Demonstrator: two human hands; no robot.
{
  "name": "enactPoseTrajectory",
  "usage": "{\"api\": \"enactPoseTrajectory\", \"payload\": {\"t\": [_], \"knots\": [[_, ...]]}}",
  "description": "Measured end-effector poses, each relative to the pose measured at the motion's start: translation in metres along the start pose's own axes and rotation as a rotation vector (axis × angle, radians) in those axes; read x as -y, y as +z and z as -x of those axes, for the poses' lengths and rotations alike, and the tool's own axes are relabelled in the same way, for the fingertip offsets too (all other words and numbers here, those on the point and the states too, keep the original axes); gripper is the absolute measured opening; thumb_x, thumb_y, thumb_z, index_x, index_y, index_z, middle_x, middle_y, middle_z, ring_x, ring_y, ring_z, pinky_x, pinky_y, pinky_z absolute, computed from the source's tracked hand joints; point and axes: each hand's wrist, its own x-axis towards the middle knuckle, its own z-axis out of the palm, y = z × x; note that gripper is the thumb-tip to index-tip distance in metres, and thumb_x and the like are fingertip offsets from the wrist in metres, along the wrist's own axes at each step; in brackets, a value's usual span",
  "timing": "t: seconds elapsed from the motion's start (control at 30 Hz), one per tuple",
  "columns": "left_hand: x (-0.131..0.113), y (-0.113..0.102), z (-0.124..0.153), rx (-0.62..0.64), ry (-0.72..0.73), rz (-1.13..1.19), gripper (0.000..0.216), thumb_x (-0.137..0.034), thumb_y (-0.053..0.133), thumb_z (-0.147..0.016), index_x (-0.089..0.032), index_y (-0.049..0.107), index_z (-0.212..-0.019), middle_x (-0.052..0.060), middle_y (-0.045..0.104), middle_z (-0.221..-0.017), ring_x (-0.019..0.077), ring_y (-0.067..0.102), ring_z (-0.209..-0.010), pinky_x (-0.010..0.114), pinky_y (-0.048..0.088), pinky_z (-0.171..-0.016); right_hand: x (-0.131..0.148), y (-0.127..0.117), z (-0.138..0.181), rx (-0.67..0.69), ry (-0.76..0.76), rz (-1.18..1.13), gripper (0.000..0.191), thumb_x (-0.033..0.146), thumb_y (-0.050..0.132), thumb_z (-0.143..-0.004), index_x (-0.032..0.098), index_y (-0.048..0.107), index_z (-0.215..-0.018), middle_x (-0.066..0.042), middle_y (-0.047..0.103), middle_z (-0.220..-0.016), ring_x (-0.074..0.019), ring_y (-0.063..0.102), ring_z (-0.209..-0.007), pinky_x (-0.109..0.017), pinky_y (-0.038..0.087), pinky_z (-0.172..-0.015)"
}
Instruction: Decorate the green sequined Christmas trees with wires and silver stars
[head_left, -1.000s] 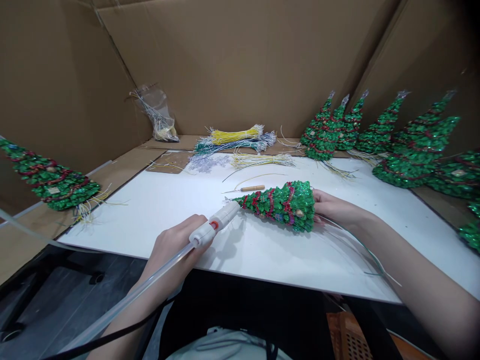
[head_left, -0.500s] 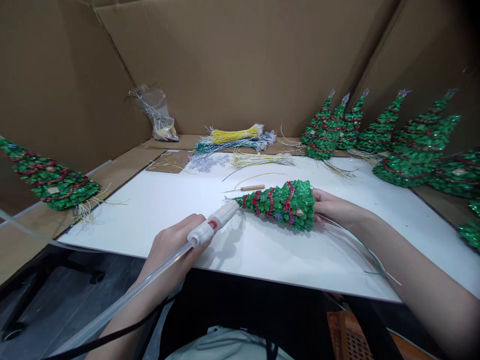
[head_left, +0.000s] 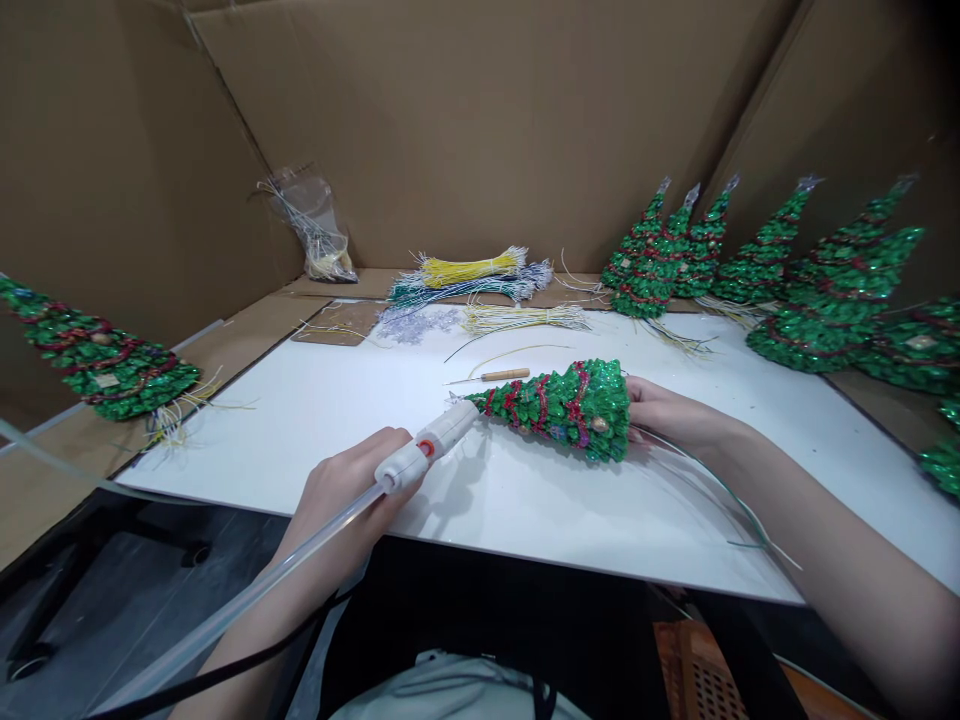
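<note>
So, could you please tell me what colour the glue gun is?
The glue gun is white with an orange-red spot; head view.

Your left hand (head_left: 360, 490) was curled with its back showing, your right hand (head_left: 664, 412) pointed inward, your bare forearms (head_left: 817, 515) converged

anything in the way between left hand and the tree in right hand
Only the white glue gun in the left hand, its front end by the narrow top of the tree. The wooden-handled awl lies farther back.

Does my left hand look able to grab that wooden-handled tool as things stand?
Probably not: the left hand grips the white glue gun, though the wooden-handled tool lies uncovered beyond.
</note>
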Motion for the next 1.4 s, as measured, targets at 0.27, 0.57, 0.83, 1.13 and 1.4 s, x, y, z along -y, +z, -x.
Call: {"api": "enactPoseTrajectory", "payload": {"t": [0.27,0.57,0.83,1.13,1.4], "knots": [[0.0007,-0.0002,0.0017,-0.008,0.008,0.001,0.026,-0.04,0.045,-0.1,-0.021,0.051,-0.082,-0.003,0.051,-0.078,0.0141,0.051,-0.067,0.027,0.034,-0.064,-0.0025,-0.0012,0.0006,0.018,0.013,0.007,0.023,0.039,0.072,-0.075,0.016,0.067,-0.073,0.008,0.042,-0.038,-0.006,0.034,-0.036,-0.02,0.023,-0.038],[-0.0006,0.0001,-0.0001,-0.003,0.004,-0.005,0.027,-0.04,0.044,-0.1,-0.022,0.052,-0.082,-0.002,0.053,-0.078,0.0147,0.052,-0.068,0.027,0.035,-0.064,-0.0032,-0.0016,0.0029,0.028,0.007,-0.002,0.021,0.036,0.07,-0.076,0.017,0.066,-0.07,0.008,0.043,-0.039,-0.0053,0.033,-0.036,-0.02,0.022,-0.038],[-0.0021,-0.0044,0.0025,-0.01,-0.011,-0.039,0.029,-0.042,0.042,-0.098,-0.022,0.055,-0.082,-0.001,0.058,-0.077,0.0156,0.054,-0.066,0.026,0.038,-0.062,-0.0068,-0.0037,0.0002,0.033,-0.004,-0.011,0.022,0.035,0.071,-0.077,0.016,0.064,-0.067,0.007,0.046,-0.04,-0.0059,0.035,-0.037,-0.02,0.023,-0.038],[0.0012,-0.0022,-0.0013,-0.034,-0.029,-0.026,0.028,-0.041,0.044,-0.099,-0.022,0.051,-0.079,-0.002,0.052,-0.075,0.0156,0.051,-0.065,0.027,0.035,-0.063,-0.0081,-0.0048,-0.0005,0.027,-0.012,-0.001,0.021,0.032,0.071,-0.077,0.017,0.063,-0.065,0.006,0.048,-0.042,-0.0063,0.035,-0.037,-0.021,0.024,-0.039],[0.0011,-0.0039,-0.0007,-0.015,0.023,0.001,0.026,-0.039,0.045,-0.099,-0.021,0.052,-0.081,-0.002,0.052,-0.076,0.0147,0.051,-0.066,0.027,0.034,-0.062,-0.0072,-0.0043,-0.0003,0.036,-0.009,-0.018,0.026,0.035,0.073,-0.076,0.017,0.06,-0.063,0.007,0.045,-0.041,-0.0059,0.035,-0.038,-0.02,0.024,-0.039]]}}
